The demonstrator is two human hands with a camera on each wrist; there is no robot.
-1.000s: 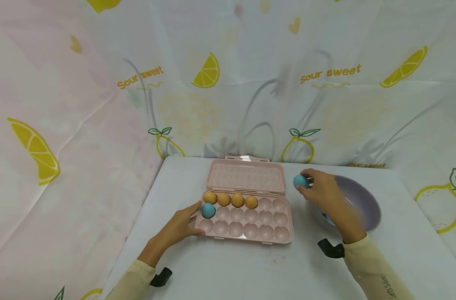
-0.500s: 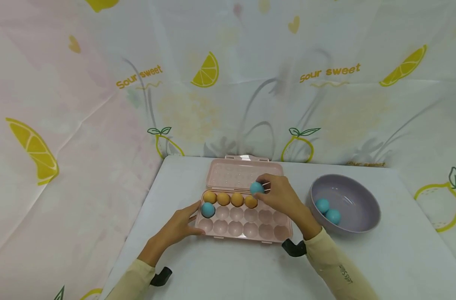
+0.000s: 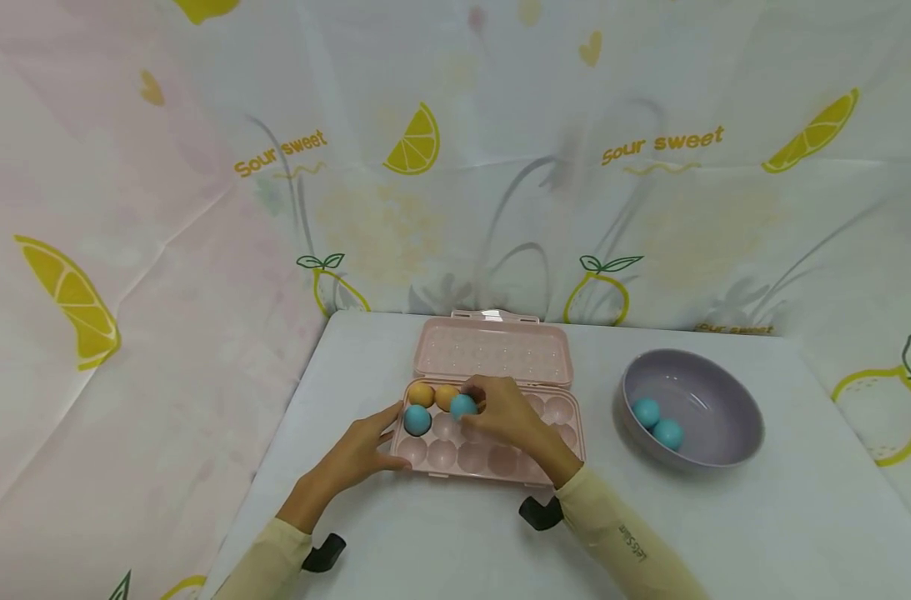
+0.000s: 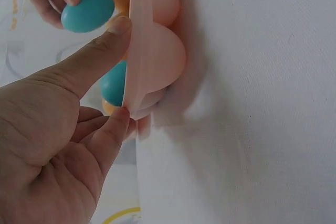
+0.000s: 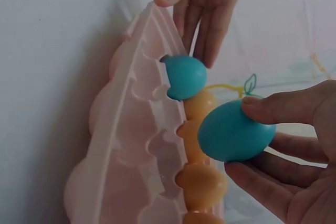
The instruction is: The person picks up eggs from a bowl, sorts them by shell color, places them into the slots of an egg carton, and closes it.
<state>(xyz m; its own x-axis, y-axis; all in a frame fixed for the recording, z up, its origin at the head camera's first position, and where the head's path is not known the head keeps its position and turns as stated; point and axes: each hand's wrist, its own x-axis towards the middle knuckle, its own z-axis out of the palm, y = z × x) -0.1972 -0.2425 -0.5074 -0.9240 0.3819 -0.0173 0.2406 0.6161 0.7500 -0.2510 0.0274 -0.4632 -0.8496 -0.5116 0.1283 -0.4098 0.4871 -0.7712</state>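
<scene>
My right hand (image 3: 506, 412) pinches a blue toy egg (image 3: 463, 407) between thumb and fingers, above the middle row of a pink egg carton (image 3: 493, 475). The right wrist view shows this held egg (image 5: 231, 129) lying sideways, apart from the carton. My left hand (image 3: 357, 454) holds the carton's left end, its thumb (image 4: 105, 51) at the near corner and its fingers along the side. Another blue egg (image 3: 417, 420) sits in the middle row's leftmost cup. Orange eggs (image 3: 421, 394) stand in the back row, some hidden behind my right hand.
At the right stands a purple bowl (image 3: 713, 417) with two blue eggs (image 3: 668, 433) in it. The carton's open lid (image 3: 493, 350) lies back toward the patterned cloth wall (image 3: 485, 208). All of this is on a white table (image 3: 425, 533).
My right hand has carried the blue egg leftward from beside the bowl, across the carton, and lower over its middle row. My left hand has stayed at the carton's left end.
</scene>
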